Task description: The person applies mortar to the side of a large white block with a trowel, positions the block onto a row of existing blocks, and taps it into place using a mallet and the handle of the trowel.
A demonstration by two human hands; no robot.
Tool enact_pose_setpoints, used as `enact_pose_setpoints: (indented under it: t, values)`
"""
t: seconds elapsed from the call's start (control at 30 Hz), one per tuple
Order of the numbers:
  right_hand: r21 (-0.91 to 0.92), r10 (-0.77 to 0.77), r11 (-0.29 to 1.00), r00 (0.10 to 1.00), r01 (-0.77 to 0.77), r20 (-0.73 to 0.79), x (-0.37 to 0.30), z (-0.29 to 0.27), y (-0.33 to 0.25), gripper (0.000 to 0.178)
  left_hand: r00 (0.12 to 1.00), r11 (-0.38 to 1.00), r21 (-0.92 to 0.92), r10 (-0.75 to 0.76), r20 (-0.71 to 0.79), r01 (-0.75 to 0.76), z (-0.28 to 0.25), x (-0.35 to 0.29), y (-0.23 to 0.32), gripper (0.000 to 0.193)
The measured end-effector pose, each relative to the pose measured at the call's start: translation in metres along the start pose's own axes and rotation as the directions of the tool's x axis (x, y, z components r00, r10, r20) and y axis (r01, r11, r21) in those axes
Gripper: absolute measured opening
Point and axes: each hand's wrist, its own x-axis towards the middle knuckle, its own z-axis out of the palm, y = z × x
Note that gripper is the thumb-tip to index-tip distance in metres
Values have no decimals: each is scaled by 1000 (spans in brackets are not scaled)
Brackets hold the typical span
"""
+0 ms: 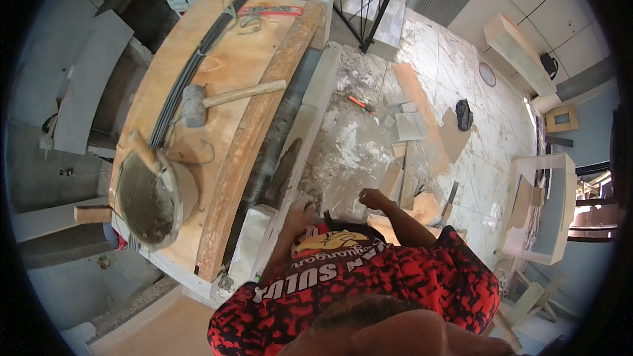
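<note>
My left hand (302, 214) is low beside the pale concrete ledge (300, 151), near the front of my red and black shirt; its fingers are too blurred to read. To its right, my right hand (373, 198) is held over the dusty floor with its fingers curled closed; anything inside them is hidden. Left of the ledge, on a wooden board (244, 59), lies a rubber mallet (194, 105) with a wooden handle. A bucket (148, 214) of wet grey mortar stands at the board's near left, a wooden tool handle (146, 151) leaning over its rim.
A bundle of dark rods (198, 56) runs along the board, near a red level (270, 11). Orange-handled pliers (361, 104), tile pieces (410, 125) and wood offcuts (407, 175) litter the floor. A black metal frame (362, 6) stands ahead.
</note>
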Motion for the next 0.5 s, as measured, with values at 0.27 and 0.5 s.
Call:
enact_pose_setpoints:
  t: [0.27, 0.5]
  values:
    - [456, 758, 567, 651, -685, 35, -12, -66, 160, 19, 932, 926, -126, -344, 113, 357, -11, 130, 27, 26]
    - [204, 736, 658, 676, -725, 25, 133, -94, 366, 30, 824, 800, 217, -512, -241, 560, 59, 136, -29, 17]
